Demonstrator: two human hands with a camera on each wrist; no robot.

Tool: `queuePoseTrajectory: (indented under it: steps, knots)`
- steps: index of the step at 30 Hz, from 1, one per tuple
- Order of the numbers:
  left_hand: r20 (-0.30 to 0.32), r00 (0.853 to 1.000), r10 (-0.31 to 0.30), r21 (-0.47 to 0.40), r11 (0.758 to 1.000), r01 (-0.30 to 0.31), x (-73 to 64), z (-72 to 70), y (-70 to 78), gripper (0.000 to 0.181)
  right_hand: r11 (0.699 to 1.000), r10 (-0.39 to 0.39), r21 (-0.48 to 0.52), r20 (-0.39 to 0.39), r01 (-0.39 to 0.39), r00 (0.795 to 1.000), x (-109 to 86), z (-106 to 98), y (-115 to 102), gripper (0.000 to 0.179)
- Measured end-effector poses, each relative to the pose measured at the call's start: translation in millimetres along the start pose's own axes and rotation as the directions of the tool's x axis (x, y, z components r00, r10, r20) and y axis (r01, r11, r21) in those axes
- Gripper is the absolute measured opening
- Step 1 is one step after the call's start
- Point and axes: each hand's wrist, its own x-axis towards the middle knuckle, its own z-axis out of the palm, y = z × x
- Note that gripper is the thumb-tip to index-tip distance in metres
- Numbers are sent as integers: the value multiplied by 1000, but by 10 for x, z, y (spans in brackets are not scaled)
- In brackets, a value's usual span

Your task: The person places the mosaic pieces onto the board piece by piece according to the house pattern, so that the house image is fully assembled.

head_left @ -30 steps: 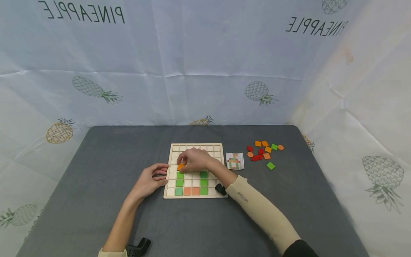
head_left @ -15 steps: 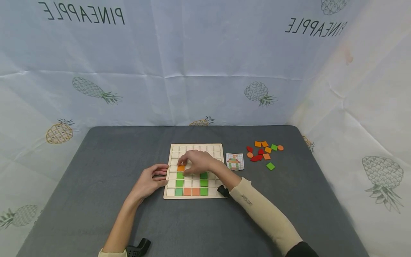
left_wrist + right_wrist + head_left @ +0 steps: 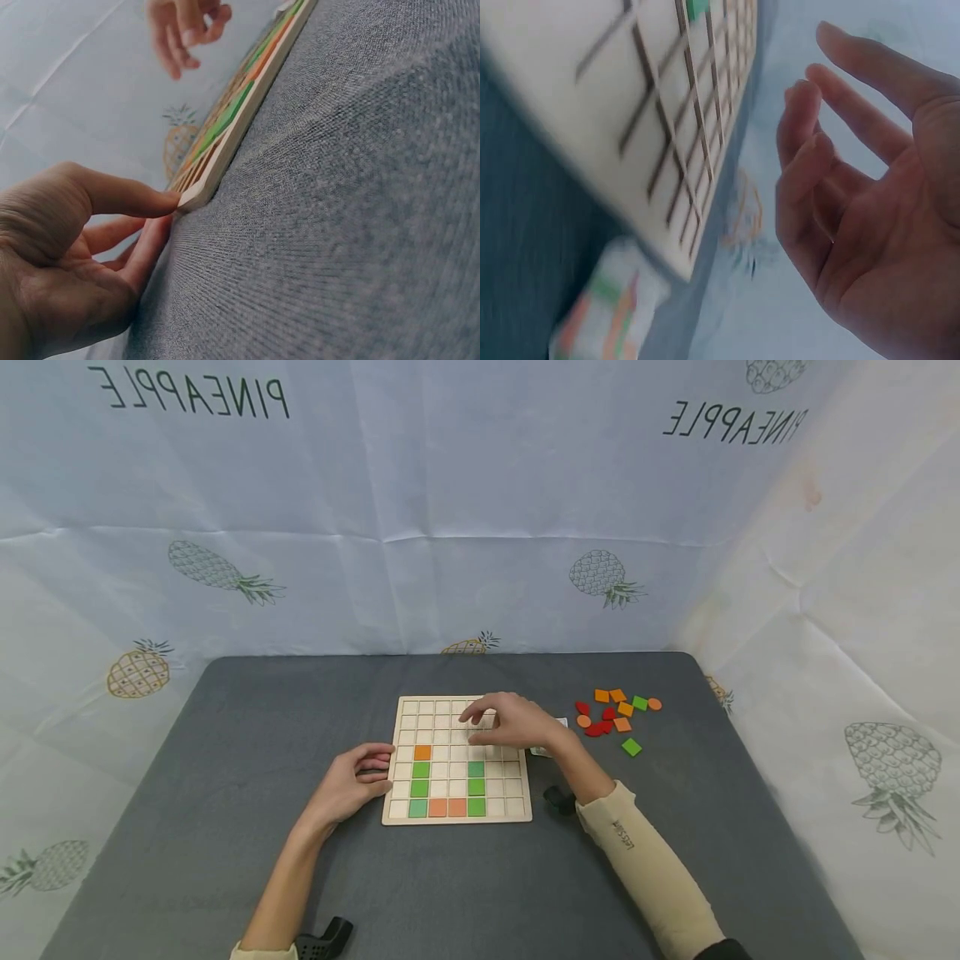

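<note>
Wooden grid board (image 3: 456,758) lies flat near the middle of the grey table (image 3: 225,752), and it is partly filled: an orange tile (image 3: 422,752) sits in the second column from the left with two green tiles (image 3: 420,777) below it, a bottom row runs green, two pale orange tiles (image 3: 447,807), green, and two more green tiles (image 3: 476,777) climb the right-hand column, so the lower part of a figure is in place while most of the squares above are bare. Judging by this, the work is perhaps a third done. Starting at the left, the left hand (image 3: 351,783) lies on the table against the board's left edge, its thumb and fingers loosely curled and touching that edge, gripping nothing; the left wrist view shows the fingertips (image 3: 161,204) meeting the board's corner. Further right, the right hand (image 3: 510,724) hovers over the upper right squares of the board, palm down, fingers relaxed and slightly spread, holding no piece, as the right wrist view also shows. Just beyond it, the pattern card (image 3: 546,745) is mostly hidden by the wrist, lying beside the board's right edge. Farthest right, the loose pieces (image 3: 615,714), orange, red and green, wait in a small scatter well apart from the board.
</note>
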Motion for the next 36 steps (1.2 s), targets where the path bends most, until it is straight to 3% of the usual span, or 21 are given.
queuePoseTrajectory:
  steps: [13,23,29,36]
  knots:
    - [-3,1000,-2,9,1000,2,-3,0,-7,60,995,81,74,-147,-71,986,-596,-488,624,40]
    - [-1,1000,-10,-6,1000,10,-8,16,-3,60,970,234,118,-250,-210,940,-988,-905,1198,43]
    - [-4,1000,-3,10,1000,3,0,13,-1,60,951,310,75,-268,-301,912,-1117,-1020,1409,44]
    - [-10,1000,-10,15,1000,11,2,21,-5,60,934,356,62,-253,-352,900,-1133,-1018,1570,44]
